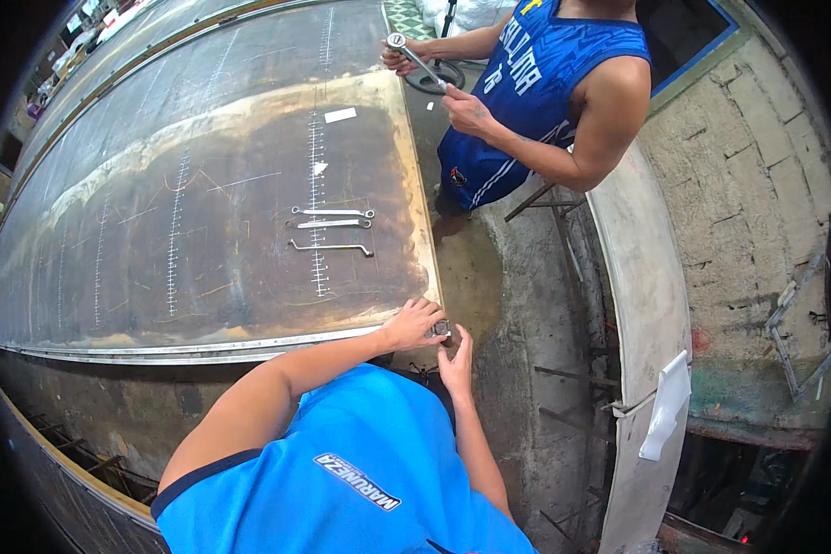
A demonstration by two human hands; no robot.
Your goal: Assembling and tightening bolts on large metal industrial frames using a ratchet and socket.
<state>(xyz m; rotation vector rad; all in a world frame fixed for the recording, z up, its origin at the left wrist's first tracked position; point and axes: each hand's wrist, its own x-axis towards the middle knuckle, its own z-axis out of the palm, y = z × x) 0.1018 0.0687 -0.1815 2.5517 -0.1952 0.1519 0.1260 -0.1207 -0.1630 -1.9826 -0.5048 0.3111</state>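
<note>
At the near right corner of the big dark table, my left hand [414, 324] is closed around a small silvery metal piece [442, 328]. It is too small and too covered for me to name its kind. My right hand [456, 364] comes up from below, its thumb and forefinger curled against the same piece. Beyond my hands, three wrenches lie roughly side by side on the table: a double box-end wrench [334, 212], a second wrench [332, 223] beside it, and an offset wrench [332, 246] nearest me.
The worn table [222, 277] with ruler-like white markings reaches far left. Across its right edge stands a co-worker in a blue jersey [545, 83], holding a ratchet wrench [417, 63] in both hands. A pale ledge [642, 268] with a white sheet [667, 406] runs along my right.
</note>
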